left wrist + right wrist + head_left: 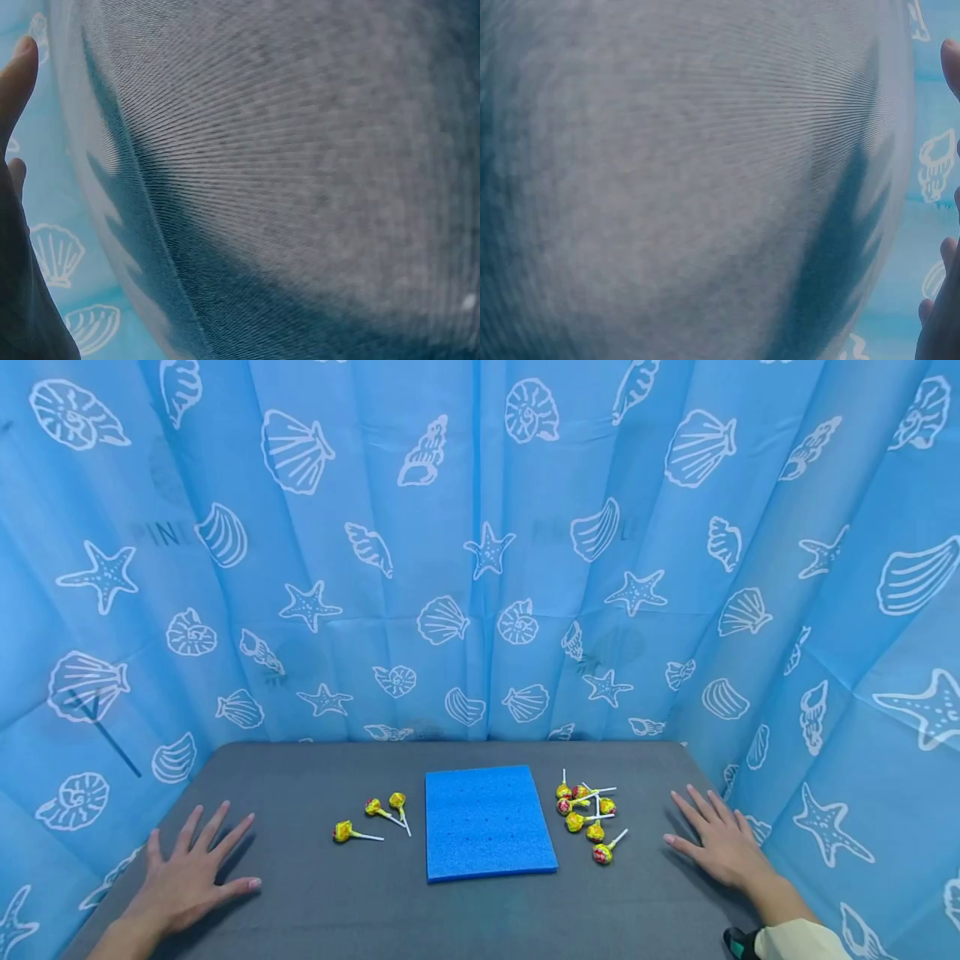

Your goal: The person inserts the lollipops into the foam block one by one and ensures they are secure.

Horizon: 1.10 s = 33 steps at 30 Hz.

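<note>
My left hand is spread palm down over the left side of the grey table, fingers straight and holding nothing. On the right side, my right hand is likewise spread, with nothing in it. Between them lies a flat blue foam block with small dark holes in its top. Three yellow-wrapped lollipops lie left of the block, nearer my left hand. Several more lollipops are bunched to its right, their white sticks pointing various ways. Each wrist view catches only part of the hand, with its shadow on the cloth.
The grey cloth-covered table has rounded far corners. A blue curtain with white shell and starfish prints hangs close behind it and along both sides. A pale sleeve and a dark wrist strap show at my right arm.
</note>
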{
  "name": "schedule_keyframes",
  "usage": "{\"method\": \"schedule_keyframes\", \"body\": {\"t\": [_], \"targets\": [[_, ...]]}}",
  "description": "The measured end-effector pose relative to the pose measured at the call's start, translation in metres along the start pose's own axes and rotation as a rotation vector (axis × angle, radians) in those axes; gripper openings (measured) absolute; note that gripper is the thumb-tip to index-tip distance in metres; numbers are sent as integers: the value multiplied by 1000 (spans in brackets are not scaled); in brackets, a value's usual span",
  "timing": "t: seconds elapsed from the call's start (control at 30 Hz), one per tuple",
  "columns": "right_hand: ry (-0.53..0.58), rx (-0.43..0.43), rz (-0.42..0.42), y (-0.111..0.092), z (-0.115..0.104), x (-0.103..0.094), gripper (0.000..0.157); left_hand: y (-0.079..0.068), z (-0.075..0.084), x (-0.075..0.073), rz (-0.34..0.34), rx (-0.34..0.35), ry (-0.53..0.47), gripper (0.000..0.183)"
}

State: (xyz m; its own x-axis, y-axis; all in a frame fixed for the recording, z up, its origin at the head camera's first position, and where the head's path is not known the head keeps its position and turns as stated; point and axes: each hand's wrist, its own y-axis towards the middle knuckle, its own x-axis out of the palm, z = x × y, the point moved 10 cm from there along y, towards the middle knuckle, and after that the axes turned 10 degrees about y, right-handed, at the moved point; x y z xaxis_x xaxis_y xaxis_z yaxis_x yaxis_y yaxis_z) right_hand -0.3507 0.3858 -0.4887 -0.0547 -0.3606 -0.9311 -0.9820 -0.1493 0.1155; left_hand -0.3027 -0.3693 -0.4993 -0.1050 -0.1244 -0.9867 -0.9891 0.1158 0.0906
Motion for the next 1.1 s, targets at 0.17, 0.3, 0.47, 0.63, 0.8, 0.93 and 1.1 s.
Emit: {"method": "schedule_keyframes", "body": {"t": [0.17, 0.3, 0.47, 0.63, 0.8, 0.93, 1.1], "targets": [[-9, 3, -16, 1, -7, -4, 81, 2, 3, -6, 12, 23, 7, 101], [8, -21, -8, 1, -13, -7, 78, 4, 6, -11, 39, 44, 20, 98], [43, -43, 14, -1, -21, -12, 74, 7, 8, -13, 58, 51, 41, 97], [46, -69, 31, -2, -34, -17, 73, 9, 12, -19, 86, 57, 9, 96], [70, -90, 47, -3, -48, -16, 71, 8, 19, -32, 148, 86, -62, 93], [102, -81, 63, -5, -57, -15, 73, 7, 27, -42, 190, 112, -75, 91], [154, -55, 76, -10, -66, -15, 74, 6, 38, -49, 196, 123, -96, 87]]}}
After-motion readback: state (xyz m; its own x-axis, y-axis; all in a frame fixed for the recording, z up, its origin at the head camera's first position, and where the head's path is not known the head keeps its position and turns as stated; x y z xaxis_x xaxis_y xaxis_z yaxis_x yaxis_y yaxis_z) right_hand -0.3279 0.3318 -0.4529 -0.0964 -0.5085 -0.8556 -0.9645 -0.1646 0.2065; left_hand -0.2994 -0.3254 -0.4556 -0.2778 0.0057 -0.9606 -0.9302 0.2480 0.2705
